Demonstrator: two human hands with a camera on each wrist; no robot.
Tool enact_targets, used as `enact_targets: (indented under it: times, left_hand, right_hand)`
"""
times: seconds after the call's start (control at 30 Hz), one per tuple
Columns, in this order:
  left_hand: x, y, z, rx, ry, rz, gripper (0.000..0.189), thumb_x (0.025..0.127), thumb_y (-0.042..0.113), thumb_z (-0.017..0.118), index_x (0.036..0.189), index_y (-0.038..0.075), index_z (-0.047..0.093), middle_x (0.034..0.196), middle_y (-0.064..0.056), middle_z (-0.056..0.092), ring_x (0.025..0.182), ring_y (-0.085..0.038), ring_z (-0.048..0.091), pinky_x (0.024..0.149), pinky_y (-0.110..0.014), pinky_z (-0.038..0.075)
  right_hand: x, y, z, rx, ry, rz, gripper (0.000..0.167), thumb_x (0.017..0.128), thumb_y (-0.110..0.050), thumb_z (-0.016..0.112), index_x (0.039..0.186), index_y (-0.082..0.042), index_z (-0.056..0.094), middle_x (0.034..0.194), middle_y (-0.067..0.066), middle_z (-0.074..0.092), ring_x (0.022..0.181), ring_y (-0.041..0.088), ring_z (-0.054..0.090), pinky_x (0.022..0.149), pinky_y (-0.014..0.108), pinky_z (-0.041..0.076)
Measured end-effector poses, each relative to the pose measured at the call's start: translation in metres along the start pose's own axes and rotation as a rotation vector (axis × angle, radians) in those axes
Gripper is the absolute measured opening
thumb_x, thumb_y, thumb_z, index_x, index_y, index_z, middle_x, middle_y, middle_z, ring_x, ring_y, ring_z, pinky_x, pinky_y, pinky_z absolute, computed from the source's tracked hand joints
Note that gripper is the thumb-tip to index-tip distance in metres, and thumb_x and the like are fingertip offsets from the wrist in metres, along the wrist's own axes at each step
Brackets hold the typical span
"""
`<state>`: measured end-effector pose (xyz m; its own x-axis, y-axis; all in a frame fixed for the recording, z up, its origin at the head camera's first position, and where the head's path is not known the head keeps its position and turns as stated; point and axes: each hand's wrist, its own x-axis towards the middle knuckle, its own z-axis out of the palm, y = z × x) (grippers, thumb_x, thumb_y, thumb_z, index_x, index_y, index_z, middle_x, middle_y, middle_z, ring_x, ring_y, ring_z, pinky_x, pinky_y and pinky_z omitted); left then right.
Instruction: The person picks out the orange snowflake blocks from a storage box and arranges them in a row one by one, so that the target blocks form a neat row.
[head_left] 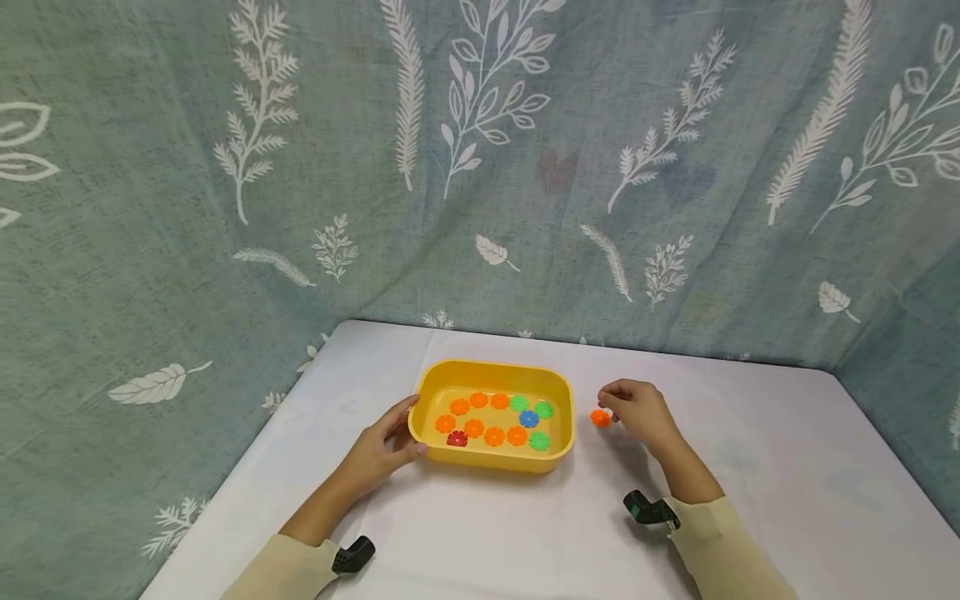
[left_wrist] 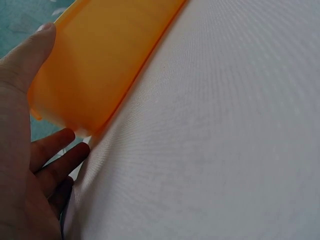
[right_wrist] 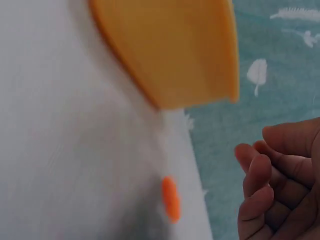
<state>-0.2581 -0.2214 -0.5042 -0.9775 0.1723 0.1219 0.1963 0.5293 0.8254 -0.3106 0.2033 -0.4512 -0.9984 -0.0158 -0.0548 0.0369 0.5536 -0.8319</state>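
My left hand (head_left: pixel 377 450) holds the left end of a yellow plastic tray (head_left: pixel 491 458), thumb at the near corner and fingers by the end wall. In the left wrist view the thumb (left_wrist: pixel 42 45) lies against the orange-looking tray wall (left_wrist: pixel 100 60). Inside the tray lie several orange notched discs (head_left: pixel 494 437), three green discs (head_left: pixel 539 441), a blue disc (head_left: pixel 528 418) and a red disc (head_left: pixel 457 438). To the right, my right hand (head_left: pixel 637 410) hovers by a loose orange notched disc (head_left: pixel 600 417) on the table. Its fingers are loosely bent with nothing between them.
A white cloth (head_left: pixel 480 533) covers the table. Behind and to the left hangs a grey-green curtain (head_left: pixel 337 167) with white leaf prints. Black wrist cameras (head_left: pixel 354 555) sit at both beige sleeves (head_left: pixel 731 546).
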Motion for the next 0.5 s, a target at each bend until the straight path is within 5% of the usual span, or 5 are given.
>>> enact_targets:
  times: [0.27, 0.5]
  left_hand:
    - [0.002, 0.001, 0.001, -0.01, 0.003, 0.015, 0.08, 0.081, 0.047, 0.076, 0.15, 0.034, 0.036, 0.143, -0.007, 0.05, 0.134, -0.03, 0.042, 0.109, -0.051, 0.028]
    - [-0.001, 0.003, -0.001, -0.023, -0.004, 0.008, 0.081, 0.082, 0.042, 0.078, 0.15, 0.032, 0.036, 0.143, -0.008, 0.05, 0.135, -0.032, 0.04, 0.11, -0.054, 0.025]
  right_hand:
    - [0.003, -0.046, 0.014, 0.072, -0.064, -0.079, 0.021, 0.094, -0.02, 0.065, 0.109, -0.005, 0.069, 0.098, 0.013, 0.067, 0.076, 0.025, 0.058, 0.067, 0.044, 0.054]
    - [0.006, -0.062, 0.042, 0.137, -0.158, -0.1, 0.02, 0.093, -0.014, 0.068, 0.108, -0.002, 0.069, 0.096, 0.018, 0.067, 0.071, 0.022, 0.058, 0.067, 0.03, 0.055]
